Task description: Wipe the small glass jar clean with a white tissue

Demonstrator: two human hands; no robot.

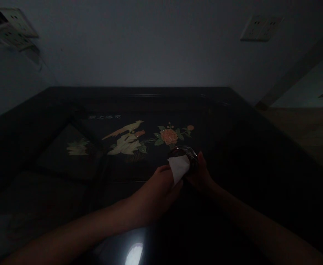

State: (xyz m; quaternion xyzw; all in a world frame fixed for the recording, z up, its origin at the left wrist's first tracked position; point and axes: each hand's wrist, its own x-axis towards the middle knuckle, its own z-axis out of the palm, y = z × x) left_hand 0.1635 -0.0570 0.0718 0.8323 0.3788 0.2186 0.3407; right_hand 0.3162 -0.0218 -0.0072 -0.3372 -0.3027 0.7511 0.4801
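In dim light, my left hand (160, 189) is closed on a white tissue (180, 166), which lies against a dark, shiny round object (187, 150) that looks like glass. My right hand (201, 175) grips that object from its right side, the thumb pointing up along its edge. Both hands are close together above the black glossy table (219, 121). The tissue and fingers cover much of the round object, so its full shape is hidden.
The tabletop carries a bird decoration (127, 138), an orange flower (169, 136) and a line of characters. Behind stands a pale wall with a right socket plate (262, 28) and left sockets (15, 33). Wooden floor (310, 129) shows at right.
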